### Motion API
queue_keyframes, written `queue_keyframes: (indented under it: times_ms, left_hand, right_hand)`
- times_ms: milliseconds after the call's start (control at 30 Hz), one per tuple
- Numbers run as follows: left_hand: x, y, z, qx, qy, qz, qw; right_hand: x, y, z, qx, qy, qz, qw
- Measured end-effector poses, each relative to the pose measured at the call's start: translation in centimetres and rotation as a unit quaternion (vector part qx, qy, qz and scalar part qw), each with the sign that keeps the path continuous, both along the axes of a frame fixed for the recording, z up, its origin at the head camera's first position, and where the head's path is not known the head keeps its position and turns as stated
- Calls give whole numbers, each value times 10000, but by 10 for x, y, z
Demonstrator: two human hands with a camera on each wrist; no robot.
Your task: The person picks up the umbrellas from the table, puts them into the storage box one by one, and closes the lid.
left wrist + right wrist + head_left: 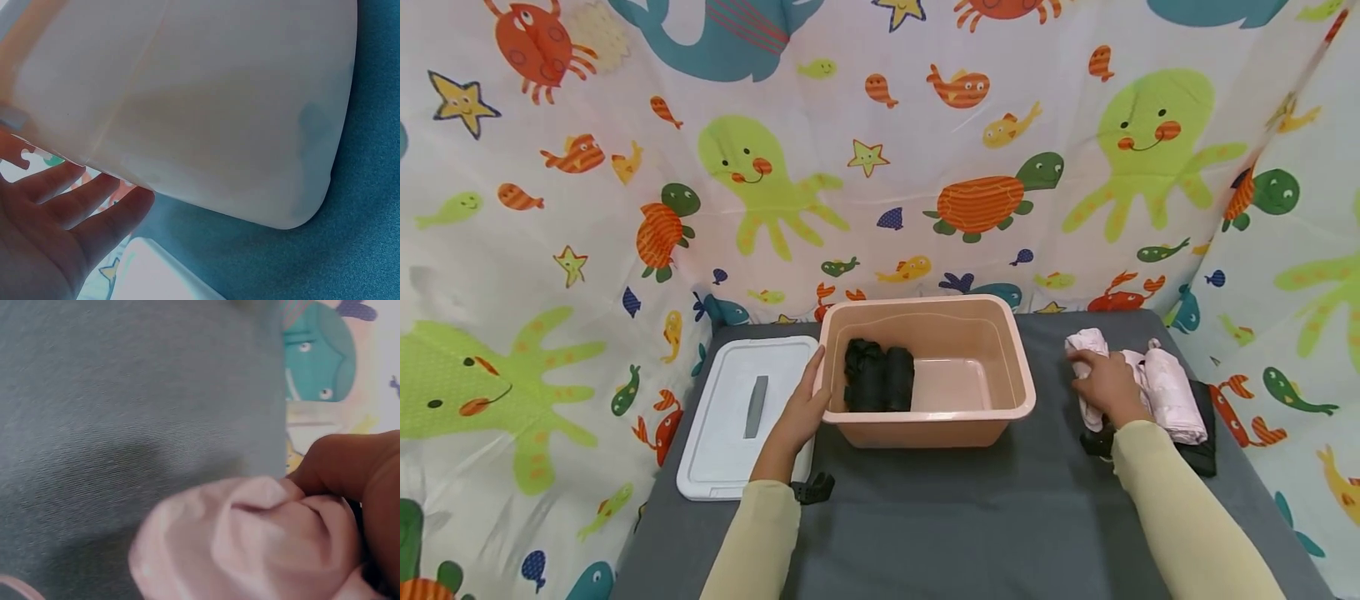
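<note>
A peach plastic bin (925, 429) sits mid-table with two black rolled cloths (898, 379) side by side in its left half. My left hand (797, 412) rests against the bin's left side. The left wrist view shows its fingers (81, 200) nearly straight, touching the bin wall (237, 125). On the right, my right hand (1108, 387) grips a pink rolled cloth (1086, 342). Up close, a finger and folded pink fabric (250, 544) meet in the right wrist view; the other fingers are mostly hidden. Another pink roll (1176, 396) lies just right of this hand.
A white lid (722, 417) with a grey handle lies left of the bin. Black folded cloth (1202, 454) shows under and beside the pink rolls. The grey-covered table (925, 525) meets a sea-animal curtain (880, 150) along its back and sides.
</note>
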State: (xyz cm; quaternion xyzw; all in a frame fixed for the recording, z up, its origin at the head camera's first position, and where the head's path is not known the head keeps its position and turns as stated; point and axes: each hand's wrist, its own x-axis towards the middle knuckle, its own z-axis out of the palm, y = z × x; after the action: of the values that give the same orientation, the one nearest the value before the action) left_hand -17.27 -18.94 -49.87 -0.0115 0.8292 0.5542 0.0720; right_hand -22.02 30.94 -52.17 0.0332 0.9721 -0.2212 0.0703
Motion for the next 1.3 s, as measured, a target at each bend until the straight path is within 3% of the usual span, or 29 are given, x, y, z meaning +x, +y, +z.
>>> queue_keyframes:
  times_ms: [300, 500, 800, 1000, 1300]
  left_hand:
    - [-1, 0, -2, 31, 94, -38, 9999]
    - [0, -2, -4, 82, -24, -12, 10000]
    - [-2, -2, -4, 86, 137, -103, 9998]
    - [-2, -3, -2, 24, 190, -198, 9996]
    - [-1, -4, -3, 62, 243, -268, 9993]
  right_hand:
    - [-1, -2, 19, -353, 282, 320, 9985]
    - [2, -8, 30, -643, -19, 227, 9977]
    - [3, -14, 52, -1242, -618, -87, 9903]
    - [7, -19, 64, -1541, -607, -126, 9861]
    - [10, -29, 81, -1571, -425, -50, 9867]
